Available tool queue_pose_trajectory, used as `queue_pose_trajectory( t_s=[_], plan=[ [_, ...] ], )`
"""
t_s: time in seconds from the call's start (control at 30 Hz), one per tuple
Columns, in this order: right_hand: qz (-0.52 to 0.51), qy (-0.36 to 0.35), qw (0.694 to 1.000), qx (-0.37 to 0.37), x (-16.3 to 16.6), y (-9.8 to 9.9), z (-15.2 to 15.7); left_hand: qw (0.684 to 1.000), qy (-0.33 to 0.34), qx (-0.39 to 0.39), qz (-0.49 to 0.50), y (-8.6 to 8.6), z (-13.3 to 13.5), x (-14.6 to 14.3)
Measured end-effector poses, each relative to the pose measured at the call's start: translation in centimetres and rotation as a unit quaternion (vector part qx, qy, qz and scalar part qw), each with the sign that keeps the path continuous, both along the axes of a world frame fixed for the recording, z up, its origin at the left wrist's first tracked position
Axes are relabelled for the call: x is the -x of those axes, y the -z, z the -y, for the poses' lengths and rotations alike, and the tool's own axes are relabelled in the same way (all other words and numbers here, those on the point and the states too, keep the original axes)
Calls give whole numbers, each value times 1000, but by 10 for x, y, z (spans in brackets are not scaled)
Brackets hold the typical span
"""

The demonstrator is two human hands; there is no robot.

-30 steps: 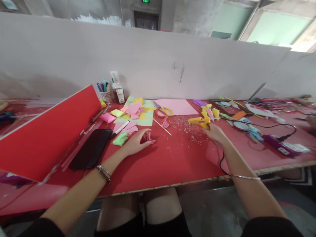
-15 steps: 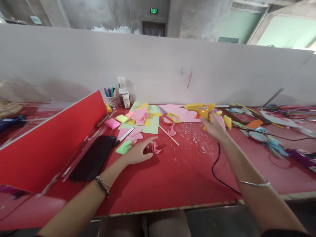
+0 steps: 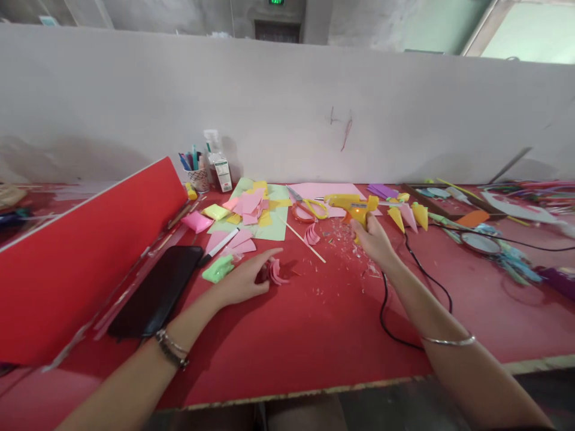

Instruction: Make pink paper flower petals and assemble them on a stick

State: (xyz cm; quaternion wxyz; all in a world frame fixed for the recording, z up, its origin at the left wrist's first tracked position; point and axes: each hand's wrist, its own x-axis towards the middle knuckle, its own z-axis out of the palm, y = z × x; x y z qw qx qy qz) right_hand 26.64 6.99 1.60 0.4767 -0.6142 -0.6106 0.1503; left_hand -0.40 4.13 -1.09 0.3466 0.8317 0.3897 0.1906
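My right hand is closed around the handle of a yellow hot glue gun, whose nozzle points left and whose small orange light glows. A black cord runs down from it. My left hand rests at the table with thumb and fingers apart in a curve. A curled pink paper piece lies at the opening of that curve; whether the fingers touch it is unclear. Another curled pink paper piece sits farther back, beside a thin wooden stick. Scissors with orange and yellow handles lie behind.
A black phone, a marker and a green packet lie left, by a standing red board. Paper pieces lie at the back. Yellow and pink paper cones and a cord are right.
The glue gun in my right hand has moved left and slightly down, uncovering the paper cones. My left hand has drawn back a little from the curled pink paper. The view has tilted down.
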Motion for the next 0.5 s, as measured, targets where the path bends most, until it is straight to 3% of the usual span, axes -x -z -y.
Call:
queue_pose_trajectory(
  t_s=[0.2, 0.5],
  plan=[
    [16, -8, 1000, 2, 10, 2, 5, 997, -47, -61, -28, 0, 2, -4],
    [71, -12, 997, 12, 20, 1, 11, 993, -14, -110, -39, 0, 1, -4]
  ],
)
